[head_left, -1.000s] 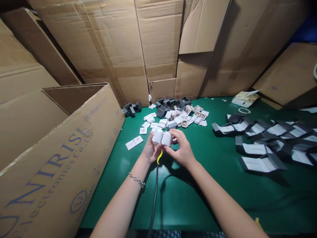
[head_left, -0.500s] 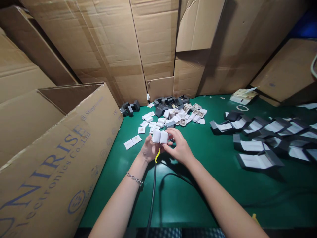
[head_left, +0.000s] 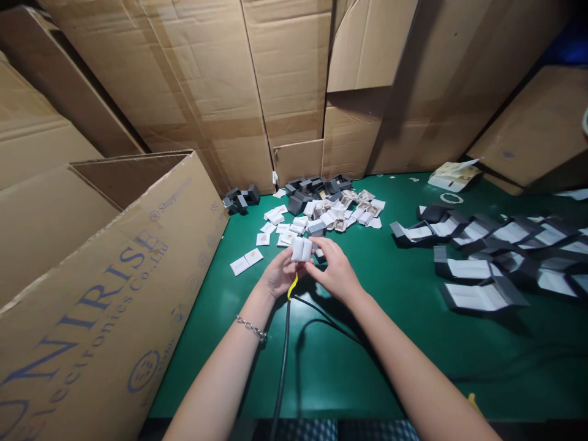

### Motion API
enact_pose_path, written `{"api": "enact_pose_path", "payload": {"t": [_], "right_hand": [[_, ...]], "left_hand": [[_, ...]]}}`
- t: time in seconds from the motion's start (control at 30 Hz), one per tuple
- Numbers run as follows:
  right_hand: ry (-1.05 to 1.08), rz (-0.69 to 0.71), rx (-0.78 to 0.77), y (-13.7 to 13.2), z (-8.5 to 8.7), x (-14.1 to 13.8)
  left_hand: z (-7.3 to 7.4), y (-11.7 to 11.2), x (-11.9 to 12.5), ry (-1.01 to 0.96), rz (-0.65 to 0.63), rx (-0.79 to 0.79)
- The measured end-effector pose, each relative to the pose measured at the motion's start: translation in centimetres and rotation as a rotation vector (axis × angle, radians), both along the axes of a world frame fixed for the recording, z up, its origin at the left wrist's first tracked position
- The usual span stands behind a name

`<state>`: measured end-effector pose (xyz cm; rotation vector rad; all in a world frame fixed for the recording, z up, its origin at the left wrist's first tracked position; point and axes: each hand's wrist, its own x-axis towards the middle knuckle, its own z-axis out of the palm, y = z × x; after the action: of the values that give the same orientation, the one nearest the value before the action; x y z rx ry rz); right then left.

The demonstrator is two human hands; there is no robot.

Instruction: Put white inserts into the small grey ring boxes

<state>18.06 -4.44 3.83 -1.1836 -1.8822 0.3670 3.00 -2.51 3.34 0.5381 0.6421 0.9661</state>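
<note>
Between both hands is a small white padded insert with two rounded halves side by side. My left hand grips it from the left and below, its fingers partly hidden behind it. On the right edge, my right hand holds the insert between thumb and fingers. Just beyond my hands, loose white insert pieces lie in a pile, with small dark grey boxes behind them. A flat white two-panel piece rests to the left of my left hand.
A large open cardboard carton stands at the left. Rows of opened dark boxes with white linings cover the right side of the green table. A black cable with a yellow tie runs below my hands. Cardboard panels stand behind.
The two halves of the white insert have come closer together, and it has turned slightly in my hands. Both hands stay at nearly the same place.
</note>
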Motion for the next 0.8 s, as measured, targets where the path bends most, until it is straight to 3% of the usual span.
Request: {"api": "enact_pose_path", "payload": {"t": [0.27,0.53,0.8], "right_hand": [[-0.029,-0.061,0.064,0.3,-0.5,0.1],[-0.019,0.023,0.197,-0.1,-0.6,-0.1],[-0.028,0.067,0.142,0.1,-0.5,0.3]], "left_hand": [[-0.4,0.4,0.3,0.052,0.068,-0.009],[-1.3,0.4,0.2,0.123,-0.046,0.111],[-1.3,0.5,0.2,0.131,-0.024,0.031]]}}
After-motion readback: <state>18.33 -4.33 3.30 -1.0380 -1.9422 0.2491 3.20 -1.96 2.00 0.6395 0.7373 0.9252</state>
